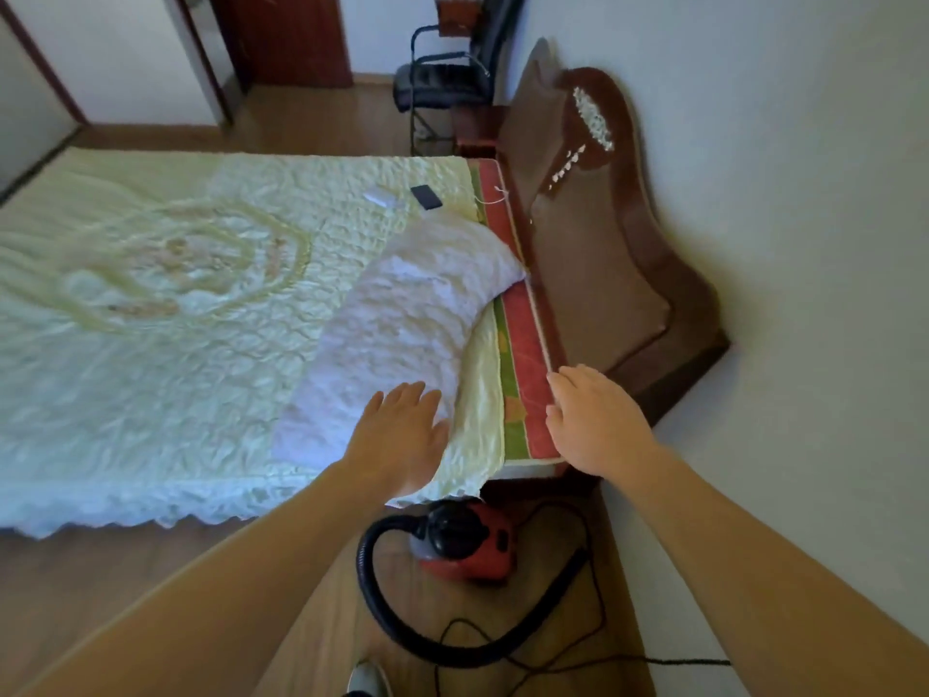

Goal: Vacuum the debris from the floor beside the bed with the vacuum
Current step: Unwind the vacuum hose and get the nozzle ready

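Both hands are out over the head corner of the bed (523,339), and neither has the tool. The left hand (402,437) has its fingers straight and a little spread above the near end of the pillow (417,314). Whether it presses the pillow or only hovers over it cannot be told. The right hand (595,420) is relaxed and holds nothing, over the bed's bare red edge close to the headboard (598,274).

The vacuum (470,543) sits on the floor (100,586) just beside that same bed corner, partly under the overhanging quilt (151,344). Its hose (402,628) curls away from the bed toward the person's feet, and the cord (595,596) loops loosely across the boards next to it.

The step in hand looks like the very first one — getting hold of the vacuum, so the task has hardly begun. To do it well, the hands should probably come down off the bed and take the hose near its free end, not drag the body by the cord. That end lies out of clear sight near the bottom of the view. The cord should be drawn clear of the feet and the hose — tangled loops could tip the body. No debris can be made out on the boards beside the bed, so a slow pass along the bed's edge, lifting the quilt's hem, seems wise.
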{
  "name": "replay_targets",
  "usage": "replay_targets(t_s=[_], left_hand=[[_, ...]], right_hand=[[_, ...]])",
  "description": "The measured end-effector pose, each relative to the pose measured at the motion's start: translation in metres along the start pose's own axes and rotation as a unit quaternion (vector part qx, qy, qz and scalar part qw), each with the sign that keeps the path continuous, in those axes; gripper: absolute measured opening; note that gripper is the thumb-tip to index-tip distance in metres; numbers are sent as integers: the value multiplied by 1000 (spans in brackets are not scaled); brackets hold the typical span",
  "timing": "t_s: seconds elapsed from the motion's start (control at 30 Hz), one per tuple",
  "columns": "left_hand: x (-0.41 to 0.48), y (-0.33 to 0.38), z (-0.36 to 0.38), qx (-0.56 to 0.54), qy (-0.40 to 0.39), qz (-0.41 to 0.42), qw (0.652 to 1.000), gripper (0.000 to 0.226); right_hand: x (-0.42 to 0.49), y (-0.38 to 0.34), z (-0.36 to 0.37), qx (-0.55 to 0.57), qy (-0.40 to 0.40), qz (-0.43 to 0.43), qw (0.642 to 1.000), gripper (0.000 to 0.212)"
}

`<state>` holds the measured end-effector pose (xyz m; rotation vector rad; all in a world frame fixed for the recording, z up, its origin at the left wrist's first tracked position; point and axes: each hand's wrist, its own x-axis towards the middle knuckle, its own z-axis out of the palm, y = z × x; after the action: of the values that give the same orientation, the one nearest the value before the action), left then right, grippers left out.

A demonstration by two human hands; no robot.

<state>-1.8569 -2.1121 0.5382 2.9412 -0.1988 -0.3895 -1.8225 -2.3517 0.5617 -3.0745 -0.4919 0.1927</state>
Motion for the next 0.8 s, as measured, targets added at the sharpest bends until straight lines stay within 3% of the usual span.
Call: replay_targets(t_s=[0.43,0.8], left_hand=[[-57,-168,41,-51,-12,-161,986,58],[-85,-250,117,-105,-53,-248,962,57]], right_hand=[[86,-155,58,-39,-58,-168,983,46],[126,-230,140,-62,-109,-248,961,42]])
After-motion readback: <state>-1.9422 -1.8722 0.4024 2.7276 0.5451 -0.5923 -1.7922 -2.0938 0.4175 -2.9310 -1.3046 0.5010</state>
